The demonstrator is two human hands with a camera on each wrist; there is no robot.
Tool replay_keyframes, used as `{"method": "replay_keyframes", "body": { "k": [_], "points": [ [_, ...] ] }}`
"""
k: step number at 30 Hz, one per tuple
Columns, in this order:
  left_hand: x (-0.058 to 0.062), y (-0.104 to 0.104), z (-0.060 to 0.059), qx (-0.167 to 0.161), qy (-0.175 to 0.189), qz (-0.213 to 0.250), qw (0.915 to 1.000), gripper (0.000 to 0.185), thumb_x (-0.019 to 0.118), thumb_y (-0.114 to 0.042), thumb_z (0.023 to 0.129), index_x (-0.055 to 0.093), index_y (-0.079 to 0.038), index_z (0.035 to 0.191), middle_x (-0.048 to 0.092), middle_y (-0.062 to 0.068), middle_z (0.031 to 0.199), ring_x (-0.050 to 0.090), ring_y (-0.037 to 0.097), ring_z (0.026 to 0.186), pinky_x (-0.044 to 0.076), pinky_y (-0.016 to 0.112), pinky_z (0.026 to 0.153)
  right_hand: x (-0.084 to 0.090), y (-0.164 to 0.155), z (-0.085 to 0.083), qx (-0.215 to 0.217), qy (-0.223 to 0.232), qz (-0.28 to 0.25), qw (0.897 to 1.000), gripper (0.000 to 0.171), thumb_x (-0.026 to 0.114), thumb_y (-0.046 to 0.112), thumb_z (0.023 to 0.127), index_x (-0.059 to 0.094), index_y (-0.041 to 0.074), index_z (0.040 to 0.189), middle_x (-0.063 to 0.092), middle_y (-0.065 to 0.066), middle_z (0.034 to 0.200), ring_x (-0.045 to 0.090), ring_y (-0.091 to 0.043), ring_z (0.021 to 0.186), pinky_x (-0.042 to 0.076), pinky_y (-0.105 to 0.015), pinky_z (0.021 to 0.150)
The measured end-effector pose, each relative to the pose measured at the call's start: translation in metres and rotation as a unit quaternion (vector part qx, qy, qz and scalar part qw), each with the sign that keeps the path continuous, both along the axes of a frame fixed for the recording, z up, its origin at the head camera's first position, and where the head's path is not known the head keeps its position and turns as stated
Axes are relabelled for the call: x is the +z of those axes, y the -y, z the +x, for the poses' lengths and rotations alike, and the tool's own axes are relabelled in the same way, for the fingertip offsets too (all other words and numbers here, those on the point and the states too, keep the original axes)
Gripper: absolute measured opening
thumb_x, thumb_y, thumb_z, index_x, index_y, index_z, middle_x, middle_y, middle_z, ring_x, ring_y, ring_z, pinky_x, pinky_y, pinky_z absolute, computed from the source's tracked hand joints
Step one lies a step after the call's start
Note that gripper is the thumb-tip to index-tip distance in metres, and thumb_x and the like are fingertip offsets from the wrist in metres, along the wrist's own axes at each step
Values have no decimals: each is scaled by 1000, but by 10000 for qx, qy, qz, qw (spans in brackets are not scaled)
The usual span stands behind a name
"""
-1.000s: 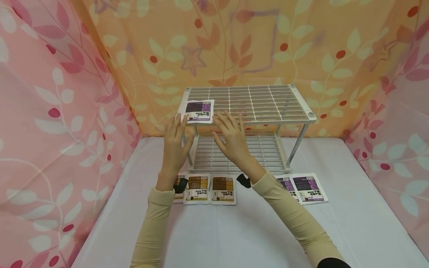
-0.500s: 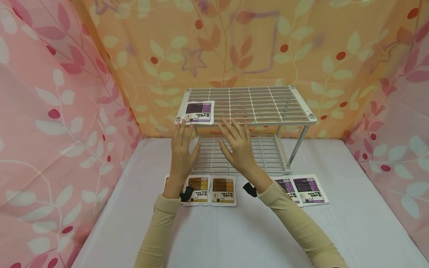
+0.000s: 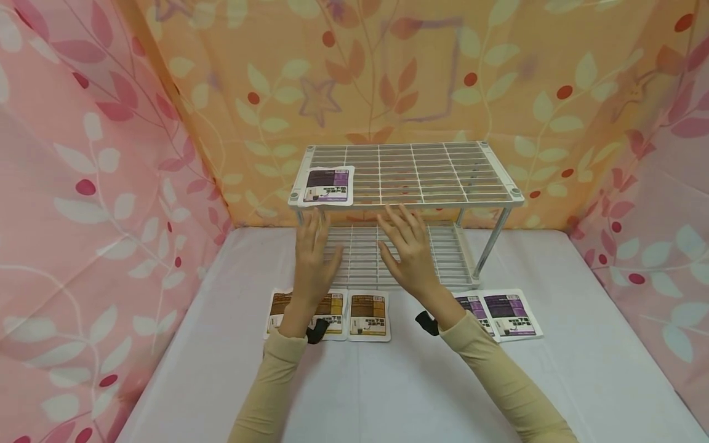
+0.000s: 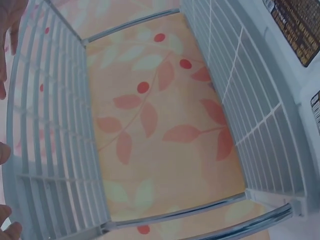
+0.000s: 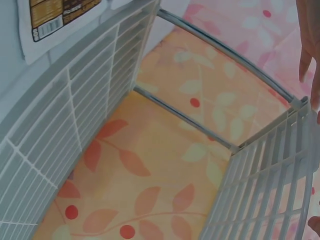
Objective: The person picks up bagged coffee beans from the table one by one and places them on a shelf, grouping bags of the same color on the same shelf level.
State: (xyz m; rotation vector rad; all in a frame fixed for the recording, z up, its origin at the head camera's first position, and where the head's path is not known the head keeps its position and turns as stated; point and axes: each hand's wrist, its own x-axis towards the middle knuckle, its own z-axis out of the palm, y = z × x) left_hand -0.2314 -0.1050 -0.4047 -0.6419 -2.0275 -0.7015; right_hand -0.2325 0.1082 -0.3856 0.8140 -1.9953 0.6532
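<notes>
A white two-tier wire rack (image 3: 421,175) stands at the back of the table. One purple packet (image 3: 327,186) lies on the left front corner of its top shelf. My left hand (image 3: 314,246) and right hand (image 3: 408,241) hover side by side just below that shelf's front edge, in front of the lower shelf (image 3: 437,252). Both have straight, spread fingers and hold nothing. In the left wrist view only fingertips (image 4: 4,75) show beside the rack's wires (image 4: 50,130). The right wrist view shows a brown packet (image 5: 55,15) and the lower shelf (image 5: 60,125).
Three brown packets (image 3: 368,315) lie in a row on the white tablecloth under my left wrist. Two purple packets (image 3: 509,314) lie to the right of my right forearm. Leaf-print cloth walls (image 3: 83,184) close in the left, back and right sides.
Both hands have drawn back and down from the top shelf's front edge, away from the purple packet, which stays on the shelf.
</notes>
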Motion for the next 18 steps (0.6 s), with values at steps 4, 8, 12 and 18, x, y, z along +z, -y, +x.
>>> {"method": "replay_keyframes", "body": {
  "k": [4,8,12,18],
  "points": [
    [-6,-5,0,-73,-102,-13,9999,66,69,-11,80,40,-2,138,28,19,148,23,39,136,20,58,109,-5,-6,0,47,-2,-55,10000,44,55,19,89,51,6,131,45,-15,138,27,-31,136,12,-52,114],
    [-13,-10,1,-103,63,-99,9999,68,71,-11,79,39,-4,139,27,18,149,23,38,137,20,59,109,-9,-11,1,-46,117,-39,9999,46,57,18,88,50,7,132,43,-14,140,27,-31,136,12,-53,113],
    [-18,-17,5,-113,391,-296,9987,66,67,-15,84,37,-5,141,24,15,151,21,36,138,16,61,109,-15,-17,2,-121,197,-49,9997,44,55,19,89,52,6,131,43,-15,141,29,-32,135,17,-53,112],
    [-23,-29,9,-166,601,-396,9973,65,67,-18,85,36,-7,142,23,13,152,20,33,139,15,60,110,-25,-29,4,-104,321,-119,9994,46,57,17,87,52,5,131,42,-16,140,33,-35,131,27,-50,106]
  ]
}}
